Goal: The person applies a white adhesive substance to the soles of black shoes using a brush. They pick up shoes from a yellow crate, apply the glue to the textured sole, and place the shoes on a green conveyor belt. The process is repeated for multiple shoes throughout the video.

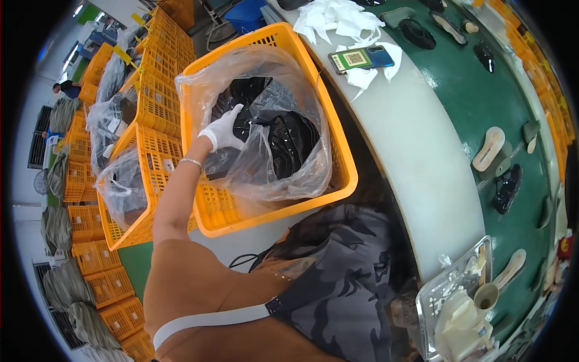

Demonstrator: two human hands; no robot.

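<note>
While One Hand Is in a Bag, Shoe Parts Lie Nearby

While the right hand is out of sight, so its state cannot be told, the left hand reaches into a big clear bag. It wears a white glove, and a thin bracelet goes around the arm close to the glove. Its fingers are spread and touch shiny black pieces in the bag. Whether it grips one or just rests on them cannot be told. More of the black pieces lie in a heap just to the right of this hand.

The bag sits in an orange crate, whose sides go all around the hand. To the left of the hand is another orange crate with a clear bag in it.

Well to the right of the hand, a long green table has a wide white edge. A pale shoe bottom and a shiny black shoe part lie on the green. Nearer the hand, a phone rests over white cloths on the white edge. Far below the hand, to the right, a metal tray holds white crumbs.
</note>
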